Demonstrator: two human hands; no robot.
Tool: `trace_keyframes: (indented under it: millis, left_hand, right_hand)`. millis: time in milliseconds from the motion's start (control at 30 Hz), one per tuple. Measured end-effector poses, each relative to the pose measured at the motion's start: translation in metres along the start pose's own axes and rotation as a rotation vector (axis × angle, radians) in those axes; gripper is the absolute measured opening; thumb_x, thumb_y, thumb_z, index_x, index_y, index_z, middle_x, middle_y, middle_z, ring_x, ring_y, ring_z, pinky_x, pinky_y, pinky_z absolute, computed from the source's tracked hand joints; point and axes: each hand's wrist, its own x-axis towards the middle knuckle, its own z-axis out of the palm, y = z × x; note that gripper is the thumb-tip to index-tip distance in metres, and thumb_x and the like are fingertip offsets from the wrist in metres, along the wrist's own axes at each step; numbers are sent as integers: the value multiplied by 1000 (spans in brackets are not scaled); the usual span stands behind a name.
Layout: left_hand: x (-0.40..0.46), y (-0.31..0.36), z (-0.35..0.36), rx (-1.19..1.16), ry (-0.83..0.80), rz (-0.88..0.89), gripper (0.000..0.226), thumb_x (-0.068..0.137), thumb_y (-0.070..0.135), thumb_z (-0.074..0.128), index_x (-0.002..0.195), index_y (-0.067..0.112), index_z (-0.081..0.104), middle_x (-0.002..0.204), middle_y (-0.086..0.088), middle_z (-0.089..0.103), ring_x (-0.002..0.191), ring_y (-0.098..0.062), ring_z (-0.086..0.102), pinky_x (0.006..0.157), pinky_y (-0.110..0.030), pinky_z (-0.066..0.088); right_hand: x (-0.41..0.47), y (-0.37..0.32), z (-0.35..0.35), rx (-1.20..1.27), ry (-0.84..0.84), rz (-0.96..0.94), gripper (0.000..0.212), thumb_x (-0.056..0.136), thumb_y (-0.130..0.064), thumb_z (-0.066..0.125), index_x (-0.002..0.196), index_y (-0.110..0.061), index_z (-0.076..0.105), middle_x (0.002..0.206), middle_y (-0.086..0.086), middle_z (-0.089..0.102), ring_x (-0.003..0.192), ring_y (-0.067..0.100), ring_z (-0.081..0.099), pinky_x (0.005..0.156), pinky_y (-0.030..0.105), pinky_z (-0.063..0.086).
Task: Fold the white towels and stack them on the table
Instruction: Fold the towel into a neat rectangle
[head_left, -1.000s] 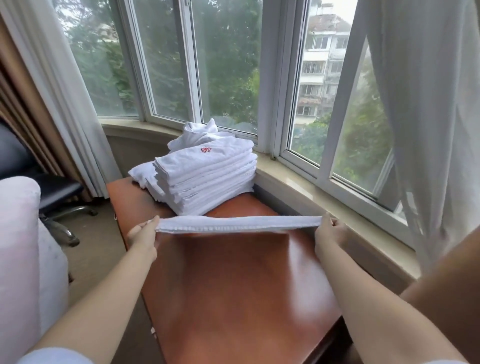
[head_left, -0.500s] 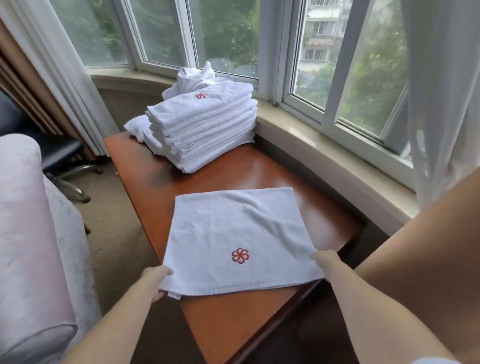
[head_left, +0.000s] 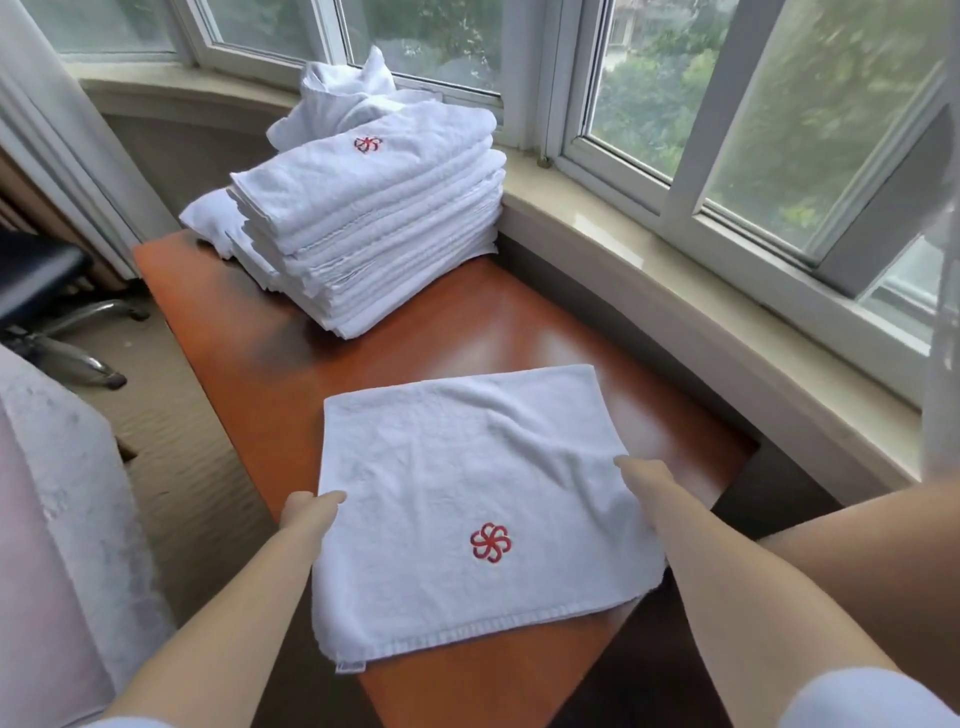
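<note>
A white towel (head_left: 467, 499) with a red flower mark lies spread flat on the near end of the reddish wooden table (head_left: 467, 332). My left hand (head_left: 309, 512) grips its left edge about halfway along. My right hand (head_left: 641, 475) holds its right edge, fingers tucked at the cloth. At the table's far end stands a tall stack of folded white towels (head_left: 374, 223), the top one showing the same red mark. Behind the stack sits a heap of unfolded white towels (head_left: 348, 93).
A stone window sill (head_left: 675, 291) curves along the table's right and far sides under large windows. A black office chair (head_left: 47, 291) stands on the carpet to the left. A pale padded seat (head_left: 47, 519) fills the near left. A white curtain (head_left: 943, 312) hangs at right.
The towel, held up stretched between both hands a second ago, now lies flat on the table. Both hands have shifted from its near corners to the middle of its side edges.
</note>
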Motion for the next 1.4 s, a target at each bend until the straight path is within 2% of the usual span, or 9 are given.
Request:
trace_keyframes:
  millis: [200, 367, 633, 800, 933, 1033, 1167, 1300, 1400]
  left_hand:
    - [16, 6, 12, 0, 41, -23, 41, 88, 16, 67, 118, -9, 56, 118, -21, 61, 95, -34, 58, 76, -35, 46]
    - [20, 8, 10, -26, 0, -96, 46, 88, 18, 69, 121, -11, 56, 120, -23, 61, 106, -39, 60, 94, -42, 50]
    - [6, 12, 0, -208, -12, -143, 50, 90, 9, 66, 130, -14, 48, 132, -25, 54, 117, -38, 56, 100, -41, 45]
    - [-13, 20, -11, -251, 64, -62, 49, 94, 20, 61, 130, -10, 49, 131, -23, 54, 117, -41, 54, 103, -47, 44]
    - [-40, 28, -16, -383, 130, -22, 46, 95, 16, 54, 135, -4, 47, 136, -20, 53, 122, -38, 52, 101, -42, 43]
    - [-66, 40, -25, -531, 254, 79, 45, 94, 19, 52, 134, -1, 49, 137, -17, 51, 123, -35, 50, 100, -38, 40]
    - [-106, 49, -41, -699, 419, 190, 26, 79, 19, 53, 94, 2, 66, 104, -17, 67, 87, -32, 58, 77, -35, 45]
    - [-130, 41, -55, -709, 500, 219, 26, 63, 27, 43, 62, 9, 62, 74, -9, 68, 73, -32, 58, 74, -38, 51]
    - [-137, 40, -58, -645, 463, 95, 32, 69, 23, 48, 88, 4, 66, 92, -11, 64, 88, -33, 61, 82, -40, 52]
  right_hand:
    - [17, -19, 8, -17, -34, 37, 27, 77, -24, 65, 97, -5, 66, 82, 11, 63, 74, 30, 62, 64, 30, 46]
    - [12, -30, 5, 54, -154, 86, 27, 88, -32, 64, 102, -12, 53, 89, 9, 54, 61, 27, 56, 64, 34, 44]
    - [-3, -27, -25, 123, -383, 320, 45, 76, -33, 75, 104, -4, 57, 98, 17, 67, 85, 33, 67, 68, 43, 51]
    - [-25, -18, -36, 18, -316, 310, 53, 87, -31, 68, 122, 2, 46, 116, 20, 59, 103, 41, 59, 77, 56, 49]
    - [-34, -9, -36, 48, 113, -37, 36, 89, -9, 62, 122, -1, 52, 123, 21, 56, 115, 39, 53, 103, 45, 42]
    - [-51, -13, -44, 274, 299, -193, 15, 87, -14, 56, 101, -18, 59, 107, 9, 62, 115, 35, 48, 91, 35, 43]
    - [-77, -29, -56, 451, 452, -307, 8, 82, -17, 52, 83, -21, 59, 85, -1, 57, 105, 31, 49, 79, 29, 34]
    - [-89, -23, -67, 469, 487, -372, 12, 76, -16, 48, 82, -21, 57, 86, 1, 61, 84, 28, 56, 76, 34, 45]
    - [-89, -20, -74, 432, 443, -354, 17, 74, -15, 46, 84, -19, 59, 87, 1, 61, 80, 28, 57, 71, 32, 44]
